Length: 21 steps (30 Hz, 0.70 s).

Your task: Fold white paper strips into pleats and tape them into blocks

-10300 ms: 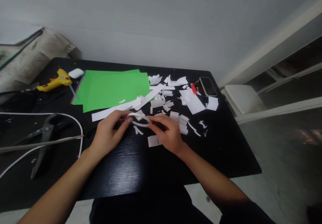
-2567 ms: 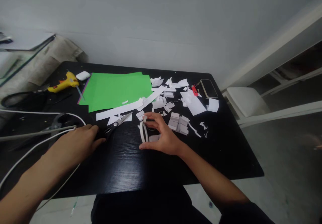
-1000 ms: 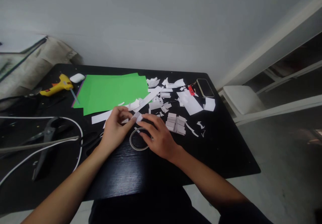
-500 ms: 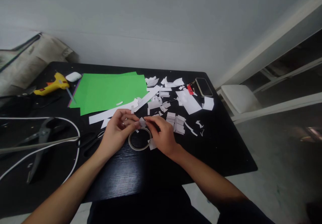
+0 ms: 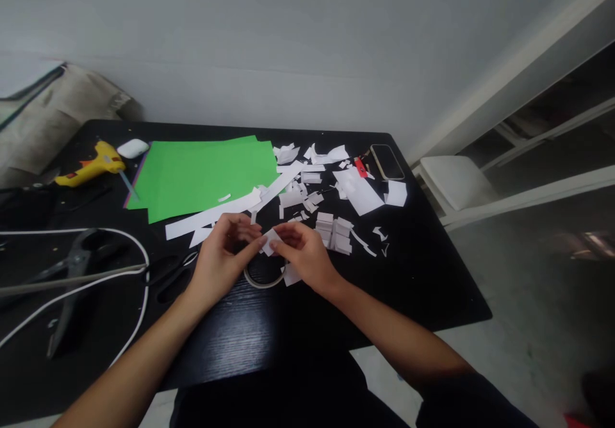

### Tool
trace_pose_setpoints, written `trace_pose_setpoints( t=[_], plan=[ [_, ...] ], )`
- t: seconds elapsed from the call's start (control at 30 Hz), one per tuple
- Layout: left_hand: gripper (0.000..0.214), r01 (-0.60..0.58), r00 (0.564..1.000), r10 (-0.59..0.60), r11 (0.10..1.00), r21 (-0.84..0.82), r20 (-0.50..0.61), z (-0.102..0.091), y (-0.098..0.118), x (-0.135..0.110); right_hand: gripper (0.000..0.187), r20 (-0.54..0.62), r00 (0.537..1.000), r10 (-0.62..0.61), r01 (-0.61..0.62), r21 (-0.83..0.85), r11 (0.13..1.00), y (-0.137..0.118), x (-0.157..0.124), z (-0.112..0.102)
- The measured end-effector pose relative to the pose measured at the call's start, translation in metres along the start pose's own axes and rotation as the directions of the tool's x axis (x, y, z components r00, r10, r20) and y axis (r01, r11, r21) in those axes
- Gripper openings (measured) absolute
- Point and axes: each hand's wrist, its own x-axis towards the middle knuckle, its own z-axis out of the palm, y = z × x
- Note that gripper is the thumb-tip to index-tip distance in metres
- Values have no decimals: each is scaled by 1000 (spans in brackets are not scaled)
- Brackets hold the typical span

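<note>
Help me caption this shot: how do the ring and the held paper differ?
The ring looks larger, with an open middle; the held paper is small and angular. The ring lies on the table; the held paper is pinched between the left hand and right hand. Both are pale.

The black desk [image 5: 230,345] bears a pale ring [image 5: 262,285] low between the left hand [image 5: 221,255] and right hand [image 5: 310,261]. Beside the left hand lie scissors [image 5: 179,268]; farther left, a dark hand tool [image 5: 77,259]; beyond, green sheets [image 5: 206,175] and a yellow glue gun [image 5: 103,157]. White paper scraps [image 5: 359,192] and a phone [image 5: 387,162] lie past the right hand.
</note>
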Motion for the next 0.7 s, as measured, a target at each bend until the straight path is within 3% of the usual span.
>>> trace_pose_setpoints(
  t=[0.13,0.33,0.47,0.7],
  plan=[
    [10,-126,991,119,980,154,58,-7,9,-2,30,-27,999,33,-33,27,999,-3,0,-1],
    [11,-146,989,139,967,211,47,-2,10,-5,37,-103,993,49,-36,130,991,-6,0,0],
    [14,-117,993,112,968,221,33,5,7,-7,43,-75,997,17,-8,124,992,-6,0,0],
    [13,-153,988,141,956,249,67,6,5,-8,23,-39,998,55,-50,125,991,-7,-3,1]
  ],
)
